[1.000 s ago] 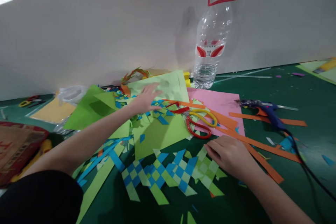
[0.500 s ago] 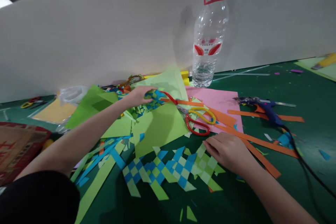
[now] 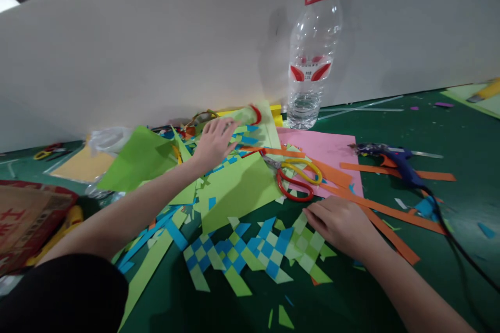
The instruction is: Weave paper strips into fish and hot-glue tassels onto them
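My left hand [image 3: 213, 141] reaches forward into a heap of green sheets and blue-green scraps, fingers stretched out over a light green sheet [image 3: 238, 187]. The sheet's far edge curls up near a blurred red ring [image 3: 255, 113]. My right hand [image 3: 339, 226] lies on the right end of a woven blue-and-green paper band [image 3: 242, 255], fingers bent and pressed down on it. Red-and-yellow scissors [image 3: 297, 177] lie between the two hands, touched by neither.
A nearly empty plastic bottle [image 3: 312, 62] stands against the white board [image 3: 156, 52]. A pink sheet [image 3: 328, 145], orange strips [image 3: 390, 213] and a blue glue gun [image 3: 394, 158] with its cable lie right. A cardboard box [image 3: 23, 213] and small scissors [image 3: 42, 152] are left.
My left hand gripped a woven scrap in the heap half a second ago; now its fingers are stretched out and have shifted slightly farther. My right hand has stayed on the woven band.
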`<state>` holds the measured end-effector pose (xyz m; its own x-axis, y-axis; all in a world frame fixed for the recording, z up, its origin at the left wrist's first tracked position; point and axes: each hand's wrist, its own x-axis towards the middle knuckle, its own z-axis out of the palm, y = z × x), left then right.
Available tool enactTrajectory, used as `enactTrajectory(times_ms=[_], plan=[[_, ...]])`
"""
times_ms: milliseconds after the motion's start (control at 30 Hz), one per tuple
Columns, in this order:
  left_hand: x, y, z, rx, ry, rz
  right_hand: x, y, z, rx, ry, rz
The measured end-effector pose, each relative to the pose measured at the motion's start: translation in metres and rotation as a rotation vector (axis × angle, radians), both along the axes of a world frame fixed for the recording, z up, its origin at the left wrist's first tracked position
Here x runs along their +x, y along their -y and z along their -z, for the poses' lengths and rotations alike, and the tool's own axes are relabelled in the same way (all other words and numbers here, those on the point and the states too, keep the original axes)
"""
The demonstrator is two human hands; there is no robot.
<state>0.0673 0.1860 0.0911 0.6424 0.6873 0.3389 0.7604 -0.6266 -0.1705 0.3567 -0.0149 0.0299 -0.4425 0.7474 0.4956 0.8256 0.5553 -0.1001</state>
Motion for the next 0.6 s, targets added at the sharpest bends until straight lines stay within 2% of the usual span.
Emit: enactTrajectory(times_ms=[133, 233, 333, 433, 600], plan=[[-0.001, 0.002, 0.017, -0.258, -0.196, 0.181, 0.0, 0.0, 0.0, 0.001, -0.002, -0.003], [-0.004, -0.006, 0.031, -0.347, -0.256, 0.179, 0.0, 0.0, 0.0, 0.005, 0.017, 0.013], [-0.008, -0.013, 0.04, -0.421, -0.199, 0.159, 0.0, 0.0, 0.0, 0.016, 0.029, 0.016], [-0.01, -0.016, 0.041, -0.491, -0.133, 0.183, 0.0, 0.0, 0.001, 0.023, 0.018, 0.009], [-0.012, -0.014, 0.034, -0.477, -0.068, 0.218, 0.0, 0.0, 0.002, 0.023, 0.012, 0.009]])
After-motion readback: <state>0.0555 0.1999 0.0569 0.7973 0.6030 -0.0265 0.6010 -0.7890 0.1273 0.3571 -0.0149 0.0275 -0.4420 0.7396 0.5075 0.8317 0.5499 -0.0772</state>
